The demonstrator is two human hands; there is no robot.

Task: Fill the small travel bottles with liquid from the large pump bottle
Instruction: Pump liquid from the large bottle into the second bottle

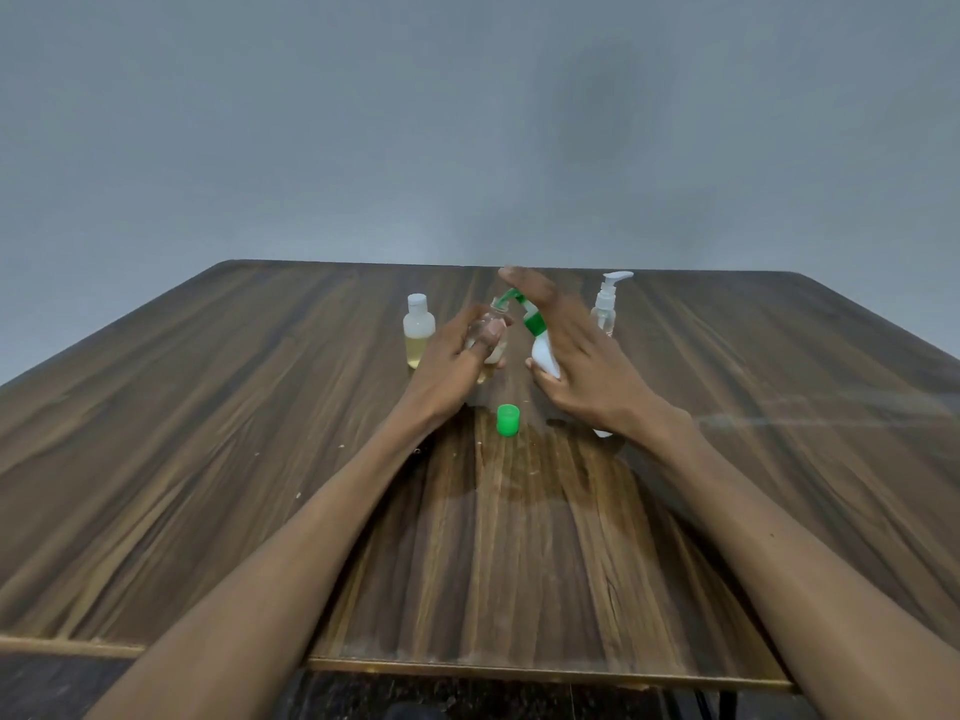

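Note:
My left hand grips a small clear travel bottle with its neck uncovered, tilted toward the right. My right hand holds the white pump bottle with a green pump head; my thumb is under its body and my straight fingers lie over the top of the pump. The green nozzle touches the mouth of the small bottle. A loose green cap lies on the wooden table just in front of both hands.
A small capped bottle with yellowish liquid stands left of my left hand. A clear bottle with a white pump stands behind my right hand. A small white object shows under my right wrist. A wet patch darkens the wood near me.

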